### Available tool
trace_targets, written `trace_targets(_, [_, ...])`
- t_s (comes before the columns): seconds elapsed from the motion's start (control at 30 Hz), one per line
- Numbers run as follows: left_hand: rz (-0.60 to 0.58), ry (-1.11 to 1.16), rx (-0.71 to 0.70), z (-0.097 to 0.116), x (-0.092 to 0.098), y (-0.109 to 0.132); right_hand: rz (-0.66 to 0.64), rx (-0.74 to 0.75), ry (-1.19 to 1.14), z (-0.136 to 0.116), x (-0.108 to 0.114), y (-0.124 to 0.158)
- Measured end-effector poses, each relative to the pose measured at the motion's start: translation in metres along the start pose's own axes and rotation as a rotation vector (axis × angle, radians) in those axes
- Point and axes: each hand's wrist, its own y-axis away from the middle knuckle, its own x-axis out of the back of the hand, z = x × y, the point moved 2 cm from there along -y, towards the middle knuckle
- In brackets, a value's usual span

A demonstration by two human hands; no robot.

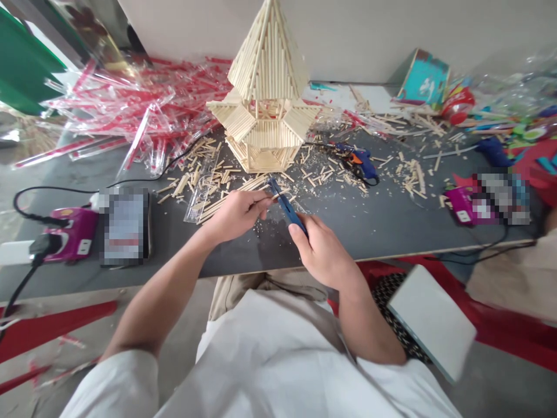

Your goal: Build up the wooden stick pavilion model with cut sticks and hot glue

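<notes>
My left hand (pixel 238 213) is closed in a pinch on a thin wooden stick (pixel 282 192), whose end points right. Across that stick lies the front part of a slim blue utility knife (pixel 285 204). My right hand (pixel 324 247) is wrapped round the knife's near end; its blade edge is too small to make out. Just beyond both hands stands a pagoda-like model (pixel 267 133) built of pale sticks, with a tall pointed roof. Longer loose sticks (pixel 217 207) lie beside my left hand, partly on a clear plastic ruler (pixel 194 210).
Cut stick pieces (pixel 326 172) and a blue glue gun (pixel 365 164) lie right of the model. Red-and-clear wrappers (pixel 143 110) heap at the back left. A phone (pixel 125 227) and a purple power strip (pixel 73 232) with cables sit left. Another person's arm (pixel 517 278) shows at right.
</notes>
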Motion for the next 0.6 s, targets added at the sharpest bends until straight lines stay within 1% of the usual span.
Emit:
trace_targets(0.17, [0.0, -0.013, -0.006, -0.0009, 0.0013, -0.0001, -0.018, -0.003, -0.008, -0.0023, -0.001, 0.0])
trace_targets(0.33, [-0.01, -0.022, -0.004, -0.0032, 0.0015, 0.0003, -0.023, -0.022, 0.041, -0.0047, -0.0013, -0.0003])
trace_targets(0.43, [0.0, -0.033, -0.021, -0.0026, 0.001, 0.0007, -0.021, -0.021, 0.051, -0.0022, -0.0005, -0.0025])
trace_targets(0.6, [0.01, -0.055, -0.017, -0.0008, 0.0005, 0.0008, -0.053, -0.037, 0.044, 0.0049, 0.0031, -0.0058])
